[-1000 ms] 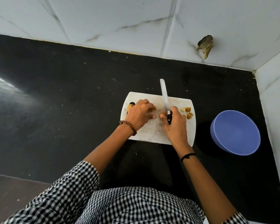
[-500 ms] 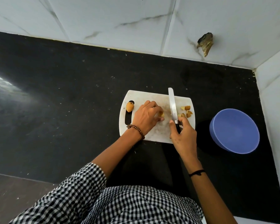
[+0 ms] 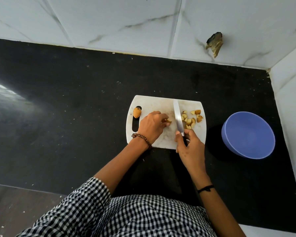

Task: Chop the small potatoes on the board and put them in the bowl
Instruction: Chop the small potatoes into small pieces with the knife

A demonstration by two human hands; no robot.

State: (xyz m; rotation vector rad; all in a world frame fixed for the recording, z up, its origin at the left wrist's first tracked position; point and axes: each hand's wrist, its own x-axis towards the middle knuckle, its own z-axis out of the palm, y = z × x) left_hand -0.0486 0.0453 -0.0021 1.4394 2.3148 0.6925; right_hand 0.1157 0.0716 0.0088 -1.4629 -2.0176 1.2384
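Chopping in hand — left hand (image 3: 151,126) holds a potato piece (image 3: 167,120) midway on the board (image 3: 154,102), right hand (image 3: 190,146) grips the knife (image 3: 178,117) just beside it; the next stroke likely needs the blade clear of that hand.

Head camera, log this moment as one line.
phase: chopping; left hand: holds potato piece; right hand: grips knife; cut pieces: on board; bowl: empty
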